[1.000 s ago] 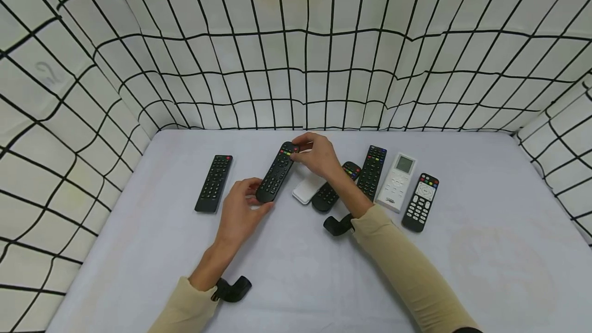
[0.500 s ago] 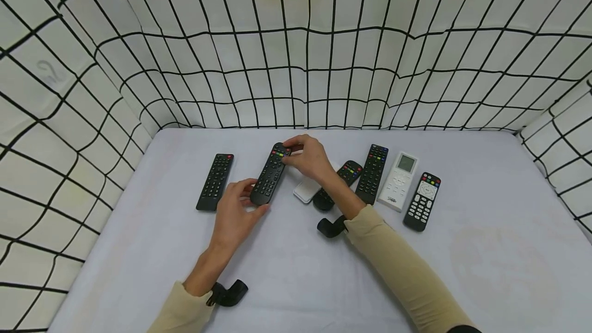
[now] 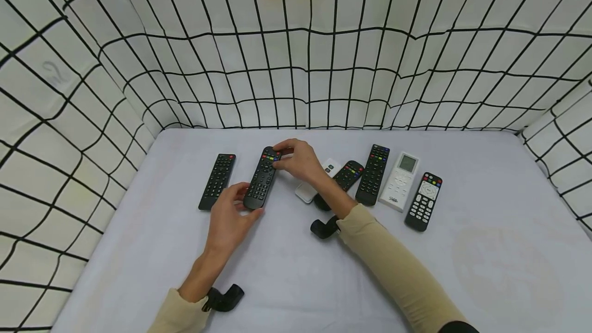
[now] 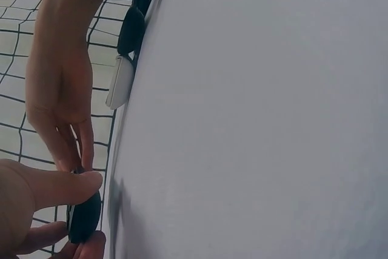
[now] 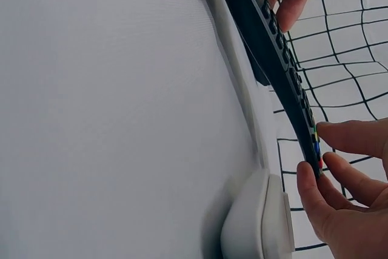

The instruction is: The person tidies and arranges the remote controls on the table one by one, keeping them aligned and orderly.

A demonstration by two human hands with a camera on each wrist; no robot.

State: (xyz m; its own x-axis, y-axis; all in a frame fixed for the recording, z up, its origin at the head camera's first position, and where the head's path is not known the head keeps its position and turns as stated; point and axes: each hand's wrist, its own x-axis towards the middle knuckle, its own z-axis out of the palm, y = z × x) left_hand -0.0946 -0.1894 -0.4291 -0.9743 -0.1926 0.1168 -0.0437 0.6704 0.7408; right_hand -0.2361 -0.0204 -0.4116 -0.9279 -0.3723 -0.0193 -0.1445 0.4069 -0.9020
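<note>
Both hands hold one black remote control (image 3: pixel 261 179) with coloured buttons near its far end. The left hand (image 3: pixel 229 225) grips the near end between thumb and fingers; in the left wrist view its thumb (image 4: pixel 66 187) lies along the remote's end. At the far end, the right hand (image 3: pixel 298 161) pinches the corner by the coloured buttons. In the right wrist view the remote (image 5: pixel 273 65) shows edge-on, buttons facing away from the white cloth. Left of it lies another black remote (image 3: pixel 217 181) with a red button. A white remote (image 3: pixel 306 192) is partly hidden behind the right hand and wrist.
Right of the hands lie a rounded black remote (image 3: pixel 350 172), a long black remote (image 3: pixel 372 174), a white remote with a display (image 3: pixel 400 181) and a black remote with white buttons (image 3: pixel 423 202). A white cloth covers the table (image 3: pixel 287 281). Black netting (image 3: pixel 305 50) rises behind.
Both hands have carried the held remote leftward and slightly nearer, toward the black remote at left. It has turned a little more upright in the head view. More of the partly covered white remote shows.
</note>
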